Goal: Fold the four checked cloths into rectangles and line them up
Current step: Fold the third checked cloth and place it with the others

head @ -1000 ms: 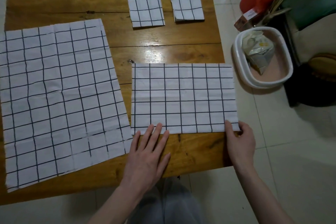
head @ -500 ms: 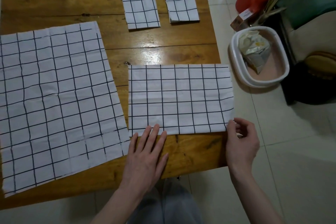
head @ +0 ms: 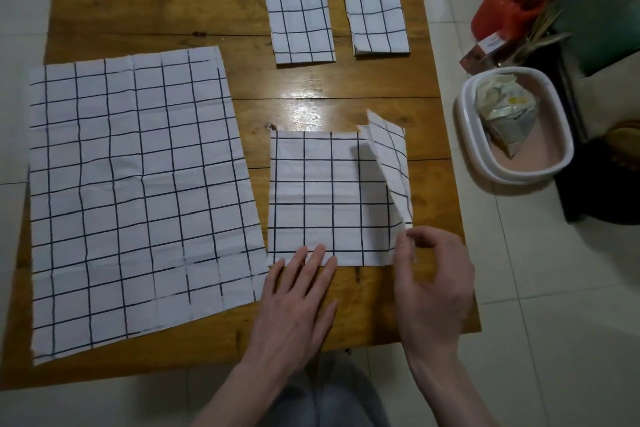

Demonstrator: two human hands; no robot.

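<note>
Cloth (head: 329, 198): right hand (head: 433, 284) pinches its corner; left hand (head: 298, 302) lies flat, pinning. Carry that edge straight over, matching corners.

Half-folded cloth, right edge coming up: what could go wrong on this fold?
1. The left hand presses only the near edge of the half-folded cloth, so its far side may drag and skew.
2. The right hand pinches one near corner; the lifted flap already twists and may land crooked.
3. The unfolded cloth lies close by on the left and could get nudged.
</note>
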